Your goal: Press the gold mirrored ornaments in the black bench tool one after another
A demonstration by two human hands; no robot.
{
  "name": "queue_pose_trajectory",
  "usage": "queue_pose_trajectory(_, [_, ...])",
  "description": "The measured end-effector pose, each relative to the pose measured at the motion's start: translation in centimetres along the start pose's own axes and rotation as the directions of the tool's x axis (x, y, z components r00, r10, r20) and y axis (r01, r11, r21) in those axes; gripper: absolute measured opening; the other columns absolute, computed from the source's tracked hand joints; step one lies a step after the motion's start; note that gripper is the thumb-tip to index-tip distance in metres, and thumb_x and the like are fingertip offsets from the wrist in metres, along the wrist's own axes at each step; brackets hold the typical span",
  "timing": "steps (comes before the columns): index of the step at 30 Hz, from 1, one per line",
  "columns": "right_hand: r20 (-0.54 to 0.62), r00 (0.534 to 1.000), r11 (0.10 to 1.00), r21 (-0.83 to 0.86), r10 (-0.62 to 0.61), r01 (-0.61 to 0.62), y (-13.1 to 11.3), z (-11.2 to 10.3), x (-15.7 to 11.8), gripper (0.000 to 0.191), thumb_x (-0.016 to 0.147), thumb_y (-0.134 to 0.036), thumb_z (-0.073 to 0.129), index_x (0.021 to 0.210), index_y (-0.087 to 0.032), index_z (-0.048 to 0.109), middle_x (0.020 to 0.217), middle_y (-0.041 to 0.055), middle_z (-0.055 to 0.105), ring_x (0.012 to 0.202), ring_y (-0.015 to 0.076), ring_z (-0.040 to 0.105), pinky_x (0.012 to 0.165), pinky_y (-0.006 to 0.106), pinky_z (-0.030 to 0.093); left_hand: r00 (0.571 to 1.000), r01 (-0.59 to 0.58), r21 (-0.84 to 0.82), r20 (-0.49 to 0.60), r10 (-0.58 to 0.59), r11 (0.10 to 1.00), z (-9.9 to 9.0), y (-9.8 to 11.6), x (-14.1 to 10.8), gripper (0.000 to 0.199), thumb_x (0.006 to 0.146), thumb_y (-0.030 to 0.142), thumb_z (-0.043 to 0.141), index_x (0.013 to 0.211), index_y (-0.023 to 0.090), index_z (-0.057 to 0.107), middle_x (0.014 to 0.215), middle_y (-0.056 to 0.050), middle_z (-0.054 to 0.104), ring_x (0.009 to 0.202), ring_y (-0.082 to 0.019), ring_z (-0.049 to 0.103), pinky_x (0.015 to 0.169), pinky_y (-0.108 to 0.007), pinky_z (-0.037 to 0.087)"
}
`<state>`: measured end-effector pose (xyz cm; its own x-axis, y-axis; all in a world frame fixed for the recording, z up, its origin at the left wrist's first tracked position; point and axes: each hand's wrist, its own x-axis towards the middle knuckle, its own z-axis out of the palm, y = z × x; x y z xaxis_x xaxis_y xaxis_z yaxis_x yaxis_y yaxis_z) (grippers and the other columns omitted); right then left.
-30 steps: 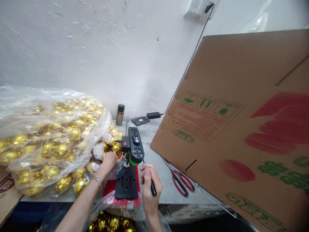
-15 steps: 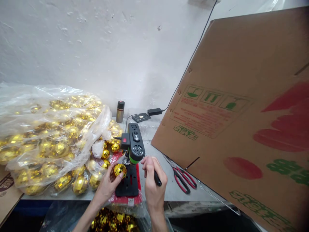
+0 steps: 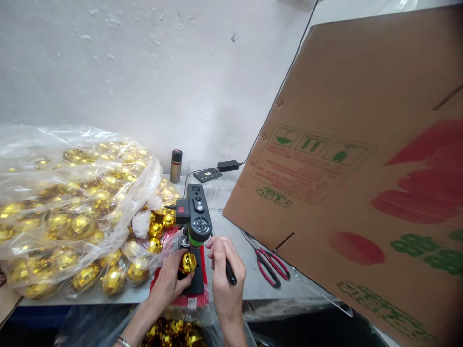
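My left hand (image 3: 170, 277) has its fingers closed around a gold mirrored ball (image 3: 188, 262), with a dark gap or fold showing on its facing side. The ball is over the black base plate (image 3: 195, 284) of a small bench machine (image 3: 199, 212), just below its green-ringed head. To the right of that head, my right hand (image 3: 227, 274) is closed around a black handle (image 3: 230, 273). Whether the handle is fixed to the machine is hidden by the fingers.
Clear plastic bags of gold balls (image 3: 83, 224) cover the left side. Scissors (image 3: 273, 267) lie right of my right hand, beside a big cardboard box (image 3: 325, 159). Behind the machine are a spray can (image 3: 176, 166) and a power adapter (image 3: 228, 166). More gold balls (image 3: 173, 332) sit below the table edge.
My left hand has shifted the gold ball a little right and down and turned it, so a dark gap now shows. My right hand keeps its grip. The whole view has shifted slightly.
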<state>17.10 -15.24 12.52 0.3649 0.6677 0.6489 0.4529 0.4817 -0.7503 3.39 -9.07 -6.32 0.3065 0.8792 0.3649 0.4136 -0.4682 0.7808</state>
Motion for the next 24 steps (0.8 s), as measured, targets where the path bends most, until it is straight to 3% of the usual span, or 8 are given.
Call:
queue_pose_trajectory(5, [0.014,0.998,0.998,0.009,-0.057,0.057,0.8,-0.2,-0.8,0.032,0.111,-0.023,0.045,0.083,-0.023,0.060,0.074,-0.0022,0.060,0.060,0.0107,0.055,0.055,0.022,0.043,0.999,0.006,0.025,0.043,-0.007,1.000,0.0,-0.4,0.2,0.057,0.084,0.034,0.076,0.137,0.019,0.064,0.129,-0.017,0.076,0.117,-0.038,0.072,0.102,-0.059,0.058])
queue_pose_trajectory(11, [-0.042,0.973,0.974,-0.035,-0.225,0.224,4.5,0.5,-3.5,0.037,0.110,-0.023,0.041,0.077,-0.024,0.058,0.076,0.0001,0.065,0.068,0.0145,0.065,0.063,0.026,0.051,0.994,0.051,0.031,0.091,-0.054,0.998,0.1,-0.2,0.0,0.053,0.086,0.033,0.073,0.137,0.022,0.064,0.127,-0.014,0.075,0.116,-0.036,0.069,0.103,-0.056,0.056])
queue_pose_trajectory(18, [-0.086,0.989,0.992,-0.040,-0.123,0.120,7.0,1.2,-5.6,0.034,0.107,-0.022,0.042,0.079,-0.026,0.060,0.077,0.0021,0.064,0.070,0.0206,0.063,0.068,0.035,0.050,0.991,0.071,0.009,0.113,-0.072,0.997,0.0,0.3,0.1,0.054,0.086,0.036,0.074,0.137,0.022,0.064,0.125,-0.015,0.075,0.114,-0.037,0.068,0.103,-0.055,0.055])
queue_pose_trajectory(24, [-0.146,0.974,0.985,-0.007,-0.173,0.174,7.7,1.7,-5.7,0.034,0.107,-0.019,0.042,0.076,-0.024,0.056,0.075,-0.0020,0.060,0.067,0.0150,0.058,0.068,0.029,0.046,0.987,0.086,0.005,0.139,-0.086,0.996,-0.3,0.6,0.2,0.055,0.085,0.033,0.074,0.138,0.022,0.063,0.125,-0.015,0.075,0.116,-0.037,0.068,0.104,-0.055,0.054])
